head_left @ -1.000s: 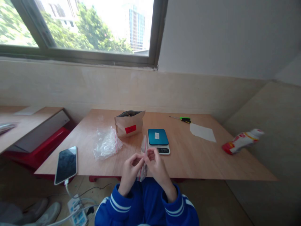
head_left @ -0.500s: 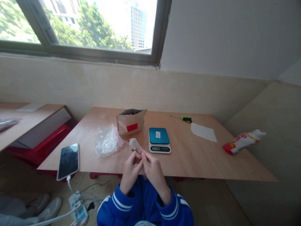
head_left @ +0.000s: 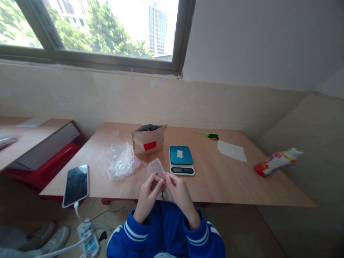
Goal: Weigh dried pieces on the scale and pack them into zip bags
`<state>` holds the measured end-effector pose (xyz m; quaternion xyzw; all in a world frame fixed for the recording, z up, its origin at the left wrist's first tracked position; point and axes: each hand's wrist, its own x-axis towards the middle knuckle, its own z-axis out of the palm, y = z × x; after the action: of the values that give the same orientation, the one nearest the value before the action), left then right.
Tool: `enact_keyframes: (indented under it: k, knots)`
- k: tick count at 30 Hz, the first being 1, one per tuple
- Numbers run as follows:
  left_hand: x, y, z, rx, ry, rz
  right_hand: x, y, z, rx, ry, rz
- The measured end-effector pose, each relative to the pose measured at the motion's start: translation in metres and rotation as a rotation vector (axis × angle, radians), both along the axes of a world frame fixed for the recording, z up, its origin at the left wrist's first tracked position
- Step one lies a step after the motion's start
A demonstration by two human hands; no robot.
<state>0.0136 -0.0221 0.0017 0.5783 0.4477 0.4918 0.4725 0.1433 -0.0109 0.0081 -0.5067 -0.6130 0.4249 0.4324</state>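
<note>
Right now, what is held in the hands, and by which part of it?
A small clear plastic bag, pinched around its middle by the left hand and the right hand.

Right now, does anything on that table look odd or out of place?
The phone does: its near end juts past the front edge of the table, with a plugged-in cable hanging below, so it might get tugged off. I see no spill.

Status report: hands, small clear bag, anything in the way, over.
Left hand, right hand: both pinching small clear bag. Bag partly hidden by fingers. Scale close beyond right hand, bag's top unobstructed.
</note>
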Motion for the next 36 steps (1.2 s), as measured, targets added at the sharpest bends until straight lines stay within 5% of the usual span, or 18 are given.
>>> enact_keyframes:
  k: [17,22,28,32,36]
  knots:
    - [0.001,0.002,0.009,-0.008,0.18,0.083,0.004,-0.005,0.012,-0.043,0.141,0.199]
    - [0.003,0.002,0.004,0.022,0.244,0.08,0.0,-0.004,0.004,0.023,0.013,0.043]
    - [-0.003,-0.002,0.01,0.02,0.298,0.116,0.027,0.017,0.004,0.101,-0.1,-0.431]
    - [-0.004,-0.003,0.007,0.021,0.176,-0.02,0.039,0.023,0.022,0.105,0.024,-0.367]
    - [0.004,0.004,-0.009,0.034,-0.165,0.238,0.034,0.018,0.039,0.07,0.216,-0.278]
